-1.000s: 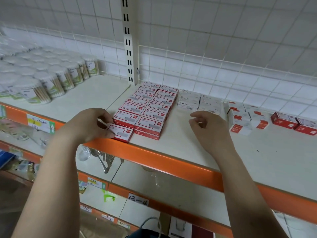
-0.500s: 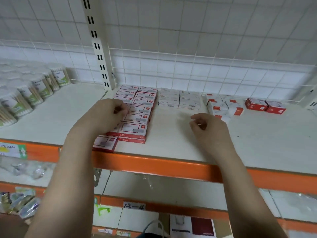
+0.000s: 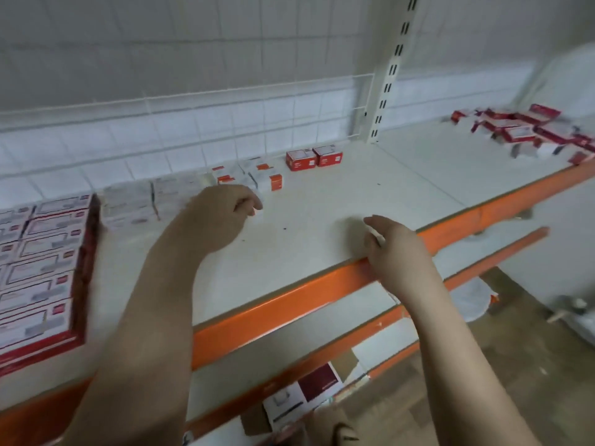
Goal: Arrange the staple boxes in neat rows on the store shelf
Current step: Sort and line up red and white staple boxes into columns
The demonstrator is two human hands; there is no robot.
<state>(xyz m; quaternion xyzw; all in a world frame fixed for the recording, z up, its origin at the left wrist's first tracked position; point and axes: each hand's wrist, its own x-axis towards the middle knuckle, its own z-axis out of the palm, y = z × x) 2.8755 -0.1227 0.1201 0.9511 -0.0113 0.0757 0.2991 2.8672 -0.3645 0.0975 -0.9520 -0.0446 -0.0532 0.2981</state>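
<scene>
While the left hand (image 3: 222, 207) curls empty above the shelf (image 3: 322, 220), the right hand (image 3: 396, 249) hangs relaxed near red boxes (image 3: 42, 262).

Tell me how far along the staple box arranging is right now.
Done: red boxes sit in tidy rows at left, white stacks behind. In hand: nothing clearly; left hand curls near the orange-and-white boxes, right hand rests at the shelf edge. Left: the jumbled pile far right.
</scene>
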